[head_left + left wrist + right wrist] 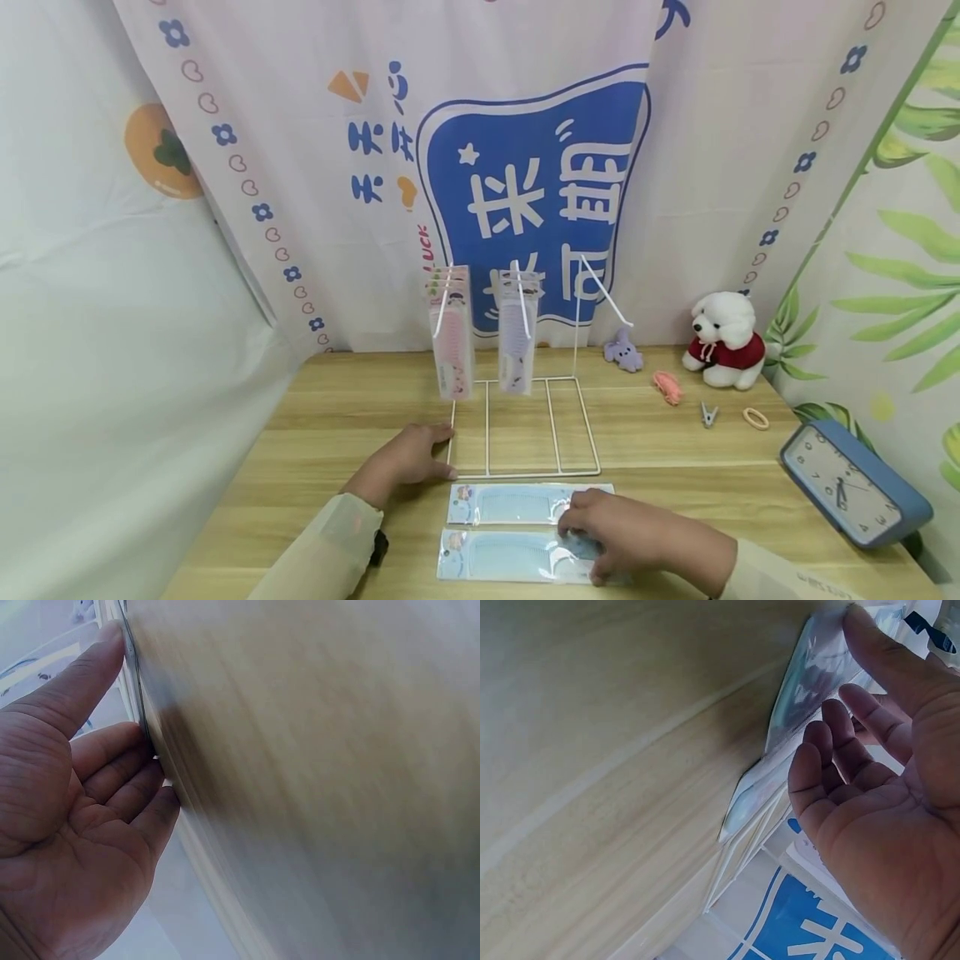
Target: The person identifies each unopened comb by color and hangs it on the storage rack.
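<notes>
A white wire rack (525, 473) stands mid-table. A pack of pink combs (452, 333) and a pack of purple combs (517, 342) hang from its hooks; the right hook (607, 300) is bare. My left hand (412, 454) rests on the base's front left corner, and in the left wrist view its fingers (112, 761) touch the wire (133, 667). Two blue comb packs lie flat in front of the rack, one farther (517, 504) and one nearer (502, 557). My right hand (600, 533) lies over their right ends, fingers relaxed, the thumb touching a pack's edge (810, 682).
A white plush dog (723, 337), a small purple toy (624, 350), a pink clip (667, 387), a small metal clip (708, 412) and a hair ring (756, 417) sit back right. A blue clock (851, 483) stands at the right edge. Curtains close off the back.
</notes>
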`<state>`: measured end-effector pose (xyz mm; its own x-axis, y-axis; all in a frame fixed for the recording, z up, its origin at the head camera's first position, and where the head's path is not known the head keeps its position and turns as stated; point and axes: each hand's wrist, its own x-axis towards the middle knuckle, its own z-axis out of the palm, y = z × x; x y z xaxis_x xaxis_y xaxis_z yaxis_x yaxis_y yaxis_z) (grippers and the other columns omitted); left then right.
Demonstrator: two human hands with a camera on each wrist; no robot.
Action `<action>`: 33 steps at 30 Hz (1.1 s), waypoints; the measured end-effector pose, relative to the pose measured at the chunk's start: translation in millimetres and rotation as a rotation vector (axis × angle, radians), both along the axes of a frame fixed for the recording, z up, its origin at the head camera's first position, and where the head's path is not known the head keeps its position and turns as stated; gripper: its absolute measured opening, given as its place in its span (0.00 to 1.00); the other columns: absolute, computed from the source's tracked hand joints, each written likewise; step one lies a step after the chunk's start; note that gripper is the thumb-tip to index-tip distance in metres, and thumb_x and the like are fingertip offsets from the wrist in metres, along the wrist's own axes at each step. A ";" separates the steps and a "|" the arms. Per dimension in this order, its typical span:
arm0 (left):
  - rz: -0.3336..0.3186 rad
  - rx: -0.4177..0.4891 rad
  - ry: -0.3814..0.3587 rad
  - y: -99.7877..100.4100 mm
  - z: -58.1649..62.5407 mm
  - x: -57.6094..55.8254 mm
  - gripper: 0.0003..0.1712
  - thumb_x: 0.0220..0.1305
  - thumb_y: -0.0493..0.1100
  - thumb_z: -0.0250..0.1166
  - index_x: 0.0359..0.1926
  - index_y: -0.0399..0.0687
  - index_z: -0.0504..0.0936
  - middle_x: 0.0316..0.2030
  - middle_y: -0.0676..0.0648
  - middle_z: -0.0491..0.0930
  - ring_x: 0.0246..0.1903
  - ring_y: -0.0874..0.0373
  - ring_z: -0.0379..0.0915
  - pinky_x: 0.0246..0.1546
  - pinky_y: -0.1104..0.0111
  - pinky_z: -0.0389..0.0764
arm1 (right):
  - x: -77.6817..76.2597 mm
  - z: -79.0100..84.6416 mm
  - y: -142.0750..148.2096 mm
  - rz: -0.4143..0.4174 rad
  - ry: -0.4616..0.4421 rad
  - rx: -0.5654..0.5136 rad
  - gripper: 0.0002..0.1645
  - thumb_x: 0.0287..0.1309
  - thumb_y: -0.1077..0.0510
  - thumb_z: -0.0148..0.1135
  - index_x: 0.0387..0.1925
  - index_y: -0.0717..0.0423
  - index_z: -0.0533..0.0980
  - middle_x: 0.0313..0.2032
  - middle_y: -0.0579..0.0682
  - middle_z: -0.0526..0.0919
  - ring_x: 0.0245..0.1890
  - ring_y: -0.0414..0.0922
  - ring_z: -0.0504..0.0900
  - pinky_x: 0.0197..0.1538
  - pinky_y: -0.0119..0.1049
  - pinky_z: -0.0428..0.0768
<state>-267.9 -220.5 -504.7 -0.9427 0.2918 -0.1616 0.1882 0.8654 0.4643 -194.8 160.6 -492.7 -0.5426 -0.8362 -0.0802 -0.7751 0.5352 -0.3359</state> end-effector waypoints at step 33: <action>0.003 0.006 -0.005 -1.9 -4.7 -2.7 0.48 0.62 0.54 0.83 0.78 0.43 0.75 0.80 0.40 0.70 0.79 0.36 0.65 0.80 0.43 0.68 | -1.7 -1.4 6.8 -0.010 -0.069 0.000 0.14 0.62 0.54 0.78 0.39 0.45 0.77 0.33 0.31 0.71 0.33 0.29 0.67 0.40 0.27 0.75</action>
